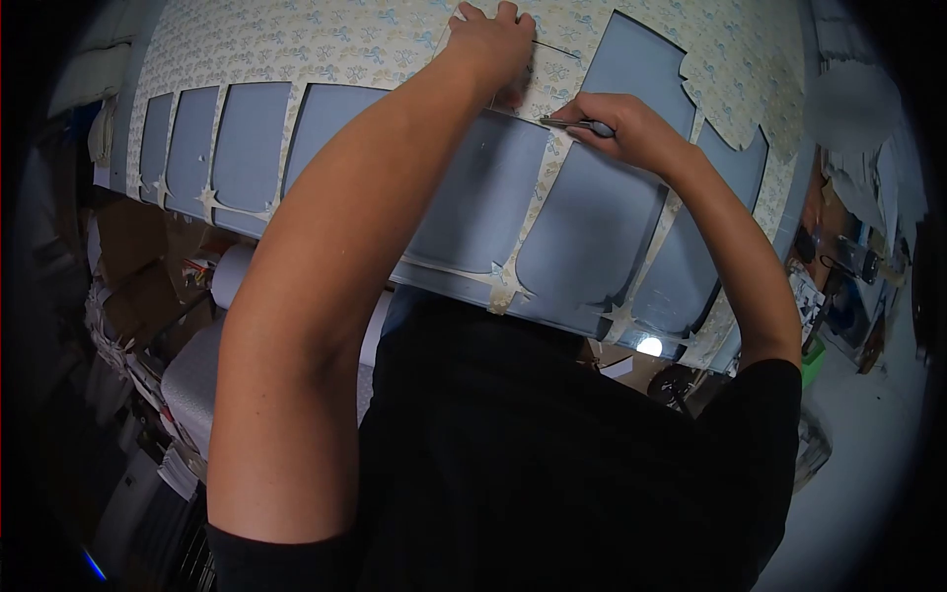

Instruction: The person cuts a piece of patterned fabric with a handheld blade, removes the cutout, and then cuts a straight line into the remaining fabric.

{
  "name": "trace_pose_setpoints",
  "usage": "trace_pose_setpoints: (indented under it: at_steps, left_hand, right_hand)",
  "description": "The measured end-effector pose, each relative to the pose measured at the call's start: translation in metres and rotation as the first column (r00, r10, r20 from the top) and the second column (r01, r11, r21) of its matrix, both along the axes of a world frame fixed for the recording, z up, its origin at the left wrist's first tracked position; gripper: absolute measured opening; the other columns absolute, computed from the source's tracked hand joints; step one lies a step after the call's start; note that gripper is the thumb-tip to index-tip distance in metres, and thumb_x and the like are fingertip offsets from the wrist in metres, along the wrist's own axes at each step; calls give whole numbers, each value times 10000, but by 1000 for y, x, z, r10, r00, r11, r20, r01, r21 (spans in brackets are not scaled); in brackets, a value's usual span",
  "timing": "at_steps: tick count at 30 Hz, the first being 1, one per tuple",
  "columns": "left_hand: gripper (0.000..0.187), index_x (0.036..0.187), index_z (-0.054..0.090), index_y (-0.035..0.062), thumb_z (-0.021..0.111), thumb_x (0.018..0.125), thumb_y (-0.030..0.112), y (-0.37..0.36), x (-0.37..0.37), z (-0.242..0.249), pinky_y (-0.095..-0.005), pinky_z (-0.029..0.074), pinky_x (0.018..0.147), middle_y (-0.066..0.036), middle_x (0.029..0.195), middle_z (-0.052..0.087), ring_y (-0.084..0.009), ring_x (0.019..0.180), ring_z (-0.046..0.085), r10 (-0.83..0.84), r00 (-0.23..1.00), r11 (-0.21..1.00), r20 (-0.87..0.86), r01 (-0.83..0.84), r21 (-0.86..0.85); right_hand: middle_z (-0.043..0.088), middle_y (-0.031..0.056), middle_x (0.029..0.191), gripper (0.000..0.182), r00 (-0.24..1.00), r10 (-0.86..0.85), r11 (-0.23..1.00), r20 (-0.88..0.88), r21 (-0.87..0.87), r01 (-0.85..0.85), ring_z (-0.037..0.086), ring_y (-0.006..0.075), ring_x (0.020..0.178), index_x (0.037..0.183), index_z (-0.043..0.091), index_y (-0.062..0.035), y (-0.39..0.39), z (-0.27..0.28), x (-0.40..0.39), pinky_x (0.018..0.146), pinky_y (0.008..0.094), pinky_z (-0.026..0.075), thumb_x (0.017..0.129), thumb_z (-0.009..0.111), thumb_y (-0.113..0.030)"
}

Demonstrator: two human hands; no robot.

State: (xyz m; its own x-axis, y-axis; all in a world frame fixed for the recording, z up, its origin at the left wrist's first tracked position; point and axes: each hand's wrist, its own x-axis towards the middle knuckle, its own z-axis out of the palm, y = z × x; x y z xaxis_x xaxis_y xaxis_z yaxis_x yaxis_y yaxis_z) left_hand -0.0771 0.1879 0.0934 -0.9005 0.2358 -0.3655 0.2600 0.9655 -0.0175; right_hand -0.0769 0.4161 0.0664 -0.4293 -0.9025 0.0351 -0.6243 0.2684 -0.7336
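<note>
A pale sheet with a small floral pattern [365, 39] lies over a grey-blue surface [602, 212], which shows through several cut-out openings. My left hand [493, 44] rests on the sheet near the far side, its fingers spread and pressing down. Beside it, a thin dark cut line runs across the sheet. My right hand [621, 128] grips a slim knife with a grey handle [599, 128]. The knife's tip points left and touches the sheet at the top of a narrow strip between two openings. Its blade is too small to make out fully.
Narrow patterned strips [538, 202] divide the openings along the near edge. Under the table on the left are cardboard boxes [133, 237] and a roll of bubble wrap [197, 380]. Papers and small items crowd a surface [853, 257] at the right.
</note>
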Motion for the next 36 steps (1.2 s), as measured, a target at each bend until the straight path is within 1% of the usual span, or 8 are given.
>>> trace_pose_setpoints:
  at_steps: [4,6,7,12,16,18,31,36]
  left_hand:
    - [1032,1449,507,148,998,548,264,0,-1,-3,-535,547,1000,-75,1446,517,-406,1343,502,-30,999,1000,12,30,-11]
    - [1030,1447,509,147,998,549,264,2,0,-5,-534,547,1001,-75,1445,517,-404,1343,502,-46,999,999,17,46,-15]
    - [1028,1447,510,147,998,549,263,2,0,-6,-534,547,1001,-75,1445,518,-403,1343,502,-53,998,998,19,54,-18]
    - [1022,1443,514,146,998,550,261,0,-5,-7,-532,547,1001,-74,1444,519,-398,1344,503,-86,996,996,25,86,-26]
    - [1017,1440,518,145,998,550,259,-1,-7,-8,-530,547,1001,-74,1443,519,-394,1344,503,-105,994,994,30,106,-35]
    - [1015,1439,520,144,998,551,258,-1,-8,-8,-530,547,1001,-73,1443,520,-392,1345,503,-117,993,992,34,118,-41]
    - [999,1429,531,140,997,553,252,-24,-4,5,-525,546,1002,-72,1440,522,-378,1346,504,-200,979,976,25,202,-81]
    - [993,1426,536,139,997,554,250,-47,-35,-7,-523,546,1003,-71,1440,523,-373,1347,505,-269,963,961,24,270,-54]
  right_hand:
    - [750,122,994,191,999,5,1000,-36,-18,-6,724,317,899,1110,687,-39,-2,0,1,778,395,575,925,724,-66]
    - [751,121,987,173,994,18,1000,-111,0,-18,723,318,894,1089,673,-46,-5,3,3,770,401,572,928,723,-81]
    - [751,121,987,173,994,16,1000,-110,-1,-16,723,318,894,1089,673,-46,-7,3,5,770,401,572,928,723,-81]
    - [719,107,893,157,979,-19,995,-203,88,38,698,328,824,1031,618,-62,-18,6,17,720,432,553,914,720,-89]
    - [702,109,886,167,960,-94,989,-264,85,120,690,331,823,1025,613,-67,-28,6,33,712,439,550,900,723,-76]
    - [703,108,924,177,945,-132,987,-299,53,154,690,334,855,1017,605,-72,-30,2,38,720,441,555,892,729,-74]
    - [703,114,953,218,926,-268,963,-266,-78,257,694,345,898,1065,612,-72,-79,-15,50,738,441,564,893,745,-88]
    - [703,117,954,188,925,-290,945,-246,76,317,688,344,903,1057,617,-67,-88,1,54,766,443,561,911,728,-112]
